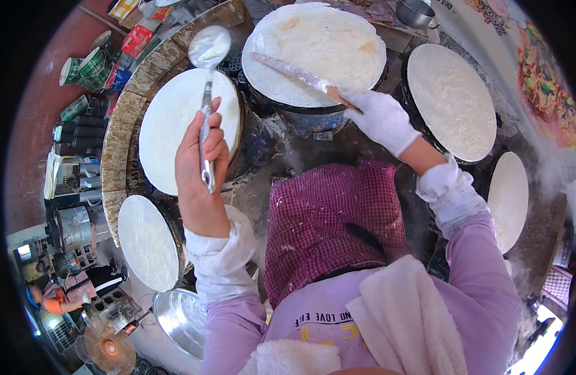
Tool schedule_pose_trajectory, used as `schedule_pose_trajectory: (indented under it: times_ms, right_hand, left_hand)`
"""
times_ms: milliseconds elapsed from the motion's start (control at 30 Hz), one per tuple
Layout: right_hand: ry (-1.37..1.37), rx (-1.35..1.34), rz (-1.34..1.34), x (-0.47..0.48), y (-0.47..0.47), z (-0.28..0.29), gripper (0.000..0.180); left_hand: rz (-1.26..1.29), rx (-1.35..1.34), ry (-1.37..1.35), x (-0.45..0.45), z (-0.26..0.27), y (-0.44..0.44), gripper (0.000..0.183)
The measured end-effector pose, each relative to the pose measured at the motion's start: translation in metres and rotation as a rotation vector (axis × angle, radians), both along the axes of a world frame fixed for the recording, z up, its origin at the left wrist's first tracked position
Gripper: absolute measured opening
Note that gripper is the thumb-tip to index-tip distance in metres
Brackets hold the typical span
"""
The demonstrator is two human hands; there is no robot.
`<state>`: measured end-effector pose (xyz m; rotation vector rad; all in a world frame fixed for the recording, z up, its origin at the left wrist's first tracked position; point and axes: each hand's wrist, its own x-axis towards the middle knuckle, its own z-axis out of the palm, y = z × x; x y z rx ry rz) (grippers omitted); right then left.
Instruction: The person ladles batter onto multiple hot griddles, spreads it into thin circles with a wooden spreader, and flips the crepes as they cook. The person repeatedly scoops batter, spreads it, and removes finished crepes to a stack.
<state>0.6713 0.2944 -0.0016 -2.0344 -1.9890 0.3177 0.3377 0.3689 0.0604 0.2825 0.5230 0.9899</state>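
Note:
My bare left hand (196, 171) grips the handle of a metal ladle (209, 46), its bowl coated with white batter. The ladle is held up in front of a round griddle whose top is covered by a pale sheet of batter (180, 117). In a white knitted glove, my right hand (384, 117) holds a long flat spreader (292, 70) by its wooden handle. The spreader's batter-smeared blade lies across the large round sheet (316, 37) on the middle griddle, which has a few light-brown patches. Whether the blade presses on it cannot be told.
More batter-covered griddles curve around me: right (452, 103), far right (508, 201) and lower left (147, 243). Steam rises at the right. A metal basin (180, 323) and a fan (110, 347) are lower left. Another person (65, 293) is beyond. A metal cup (414, 13) stands at the back.

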Motion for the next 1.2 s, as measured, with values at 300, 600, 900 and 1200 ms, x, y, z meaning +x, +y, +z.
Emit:
schedule_pose_trajectory:
  times_ms: [300,600,900,1200]
  right_hand:
    - [-0.164,-0.138,-0.124,-0.021,0.08,-0.002,0.038]
    - [0.317,-0.051,0.025,-0.011,-0.011,-0.008,0.047]
    - [0.184,-0.089,-0.004,-0.026,-0.01,-0.018,0.048]
    - [0.757,0.0,0.096,-0.105,-0.118,0.028,0.074]
  left_hand:
    - [0.098,0.034,0.176,-0.026,-0.002,-0.031,0.04]
    - [0.125,-0.063,0.179,-0.049,-0.013,-0.059,0.041]
    - [0.127,-0.098,0.187,-0.052,-0.019,-0.079,0.04]
    - [-0.034,-0.015,0.619,0.019,-0.047,-0.141,0.042]
